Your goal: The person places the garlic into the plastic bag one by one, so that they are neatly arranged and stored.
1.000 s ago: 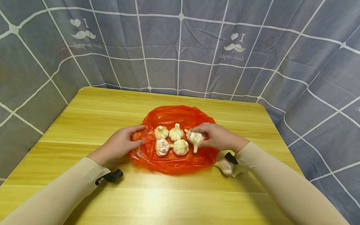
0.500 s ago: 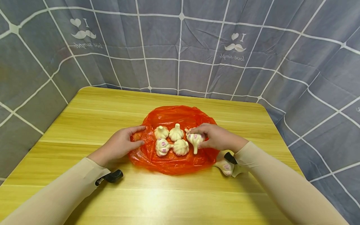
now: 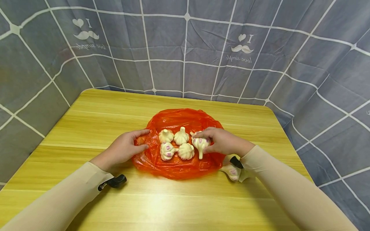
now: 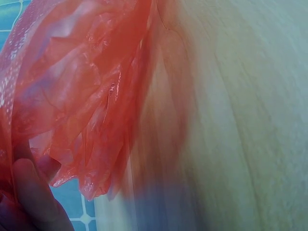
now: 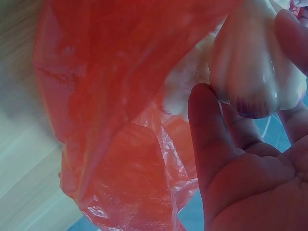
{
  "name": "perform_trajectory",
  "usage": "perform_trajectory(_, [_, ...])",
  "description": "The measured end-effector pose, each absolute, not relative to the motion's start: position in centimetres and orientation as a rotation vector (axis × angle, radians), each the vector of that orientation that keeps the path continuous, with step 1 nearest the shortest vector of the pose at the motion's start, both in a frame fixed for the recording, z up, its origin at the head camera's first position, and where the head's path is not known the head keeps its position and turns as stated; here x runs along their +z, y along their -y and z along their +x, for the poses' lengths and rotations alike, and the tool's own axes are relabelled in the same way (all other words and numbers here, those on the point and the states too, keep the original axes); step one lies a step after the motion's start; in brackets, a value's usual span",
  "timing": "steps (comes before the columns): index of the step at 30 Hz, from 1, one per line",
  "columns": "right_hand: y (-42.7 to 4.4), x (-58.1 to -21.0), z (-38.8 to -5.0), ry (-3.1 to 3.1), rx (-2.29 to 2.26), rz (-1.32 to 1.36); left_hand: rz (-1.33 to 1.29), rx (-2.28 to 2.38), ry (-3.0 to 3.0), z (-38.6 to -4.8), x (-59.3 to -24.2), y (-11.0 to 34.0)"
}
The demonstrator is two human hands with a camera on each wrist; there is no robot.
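Observation:
A red plastic bag (image 3: 176,170) lies spread on the table with several white garlic bulbs (image 3: 181,136) on it. My left hand (image 3: 122,147) holds the bag's left edge between thumb and fingers; in the left wrist view the hand (image 4: 36,197) is partly behind the red film (image 4: 91,96). At the right side, my right hand (image 3: 225,141) grips a purple-marked garlic bulb (image 3: 200,144), its stem toward me. The right wrist view shows the fingers and thumb of this hand (image 5: 255,168) around the bulb (image 5: 257,62), with another bulb (image 5: 187,82) beside it.
Another garlic bulb (image 3: 232,171) lies on the wooden table (image 3: 162,205) outside the bag, under my right wrist, beside a pale piece partly hidden by the sleeve. A grey curtain (image 3: 162,38) with white lines hangs behind and beside the table.
The bulb in my right hand has shifted very slightly toward me. My left hand and the bag have stayed in place.

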State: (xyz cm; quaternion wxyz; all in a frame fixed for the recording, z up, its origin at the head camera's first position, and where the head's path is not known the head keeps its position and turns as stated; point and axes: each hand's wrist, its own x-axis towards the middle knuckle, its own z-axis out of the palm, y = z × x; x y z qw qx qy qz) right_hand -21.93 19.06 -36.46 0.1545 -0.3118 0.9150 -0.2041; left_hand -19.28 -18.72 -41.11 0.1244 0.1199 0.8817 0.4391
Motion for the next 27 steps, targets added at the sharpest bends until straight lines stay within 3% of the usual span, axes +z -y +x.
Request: perform_trajectory(27, [-18.82,-36.61,-22.11,-2.612,-0.579,-0.893,0.356,1.281,-2.572,-19.38,-41.13,18.78])
